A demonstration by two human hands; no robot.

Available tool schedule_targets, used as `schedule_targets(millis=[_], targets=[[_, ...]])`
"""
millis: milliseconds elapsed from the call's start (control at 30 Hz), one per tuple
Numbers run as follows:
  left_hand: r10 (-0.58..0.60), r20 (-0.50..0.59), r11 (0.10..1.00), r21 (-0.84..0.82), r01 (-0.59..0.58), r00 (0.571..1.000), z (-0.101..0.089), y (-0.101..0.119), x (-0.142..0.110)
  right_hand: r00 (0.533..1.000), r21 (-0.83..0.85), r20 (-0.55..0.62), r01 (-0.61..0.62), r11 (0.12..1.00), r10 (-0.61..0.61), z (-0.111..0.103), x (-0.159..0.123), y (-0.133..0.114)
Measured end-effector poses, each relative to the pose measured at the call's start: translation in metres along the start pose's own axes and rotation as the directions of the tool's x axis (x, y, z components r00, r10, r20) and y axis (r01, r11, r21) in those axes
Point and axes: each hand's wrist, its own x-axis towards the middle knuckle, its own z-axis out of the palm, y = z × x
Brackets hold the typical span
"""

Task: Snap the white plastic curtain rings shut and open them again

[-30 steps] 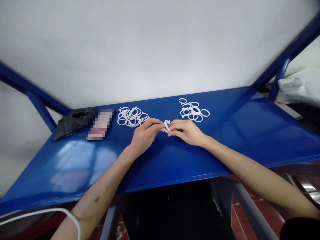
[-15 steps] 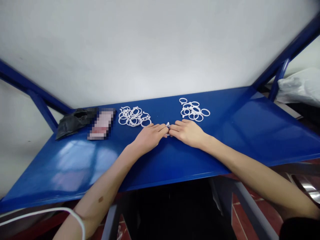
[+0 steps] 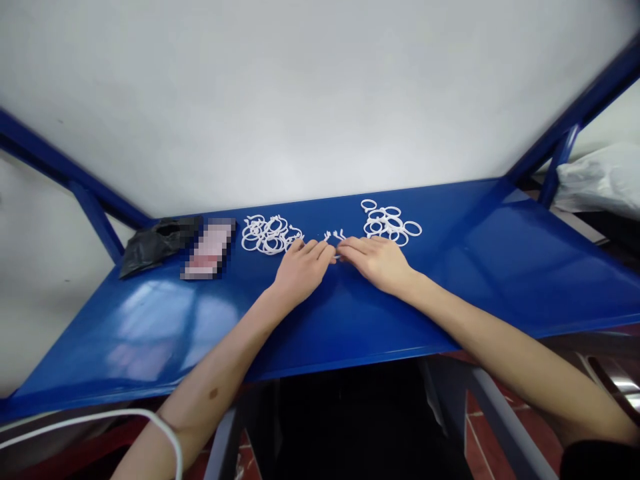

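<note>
Gripping one white ring (image 3: 327, 236) from its two sides, the left hand (image 3: 303, 268) and right hand (image 3: 379, 261) meet closely, fingers curled, over the middle of the blue table (image 3: 490, 267). The ring's two ends project beyond the fingers on the far side, standing apart; the remainder is mostly hidden. A left pile of rings (image 3: 271, 236) lies just beyond the left hand; contact cannot be determined. A right pile of rings (image 3: 393, 221) lies on the far side of the right hand.
</note>
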Motion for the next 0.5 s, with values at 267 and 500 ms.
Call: schedule_targets(millis=[267,500], targets=[[-0.374,-0.069,0.927,-0.07,0.369,0.925,-0.003,-0.076,-0.021,0.916,0.119,-0.076,-0.384,0.916,0.394,-0.015,-0.017,0.071],[-0.418,0.047,0.905,-0.07,0.421,0.907,0.009,-0.093,-0.033,0.882,0.015,0.149,-0.453,0.891,0.446,-0.004,-0.037,0.117]])
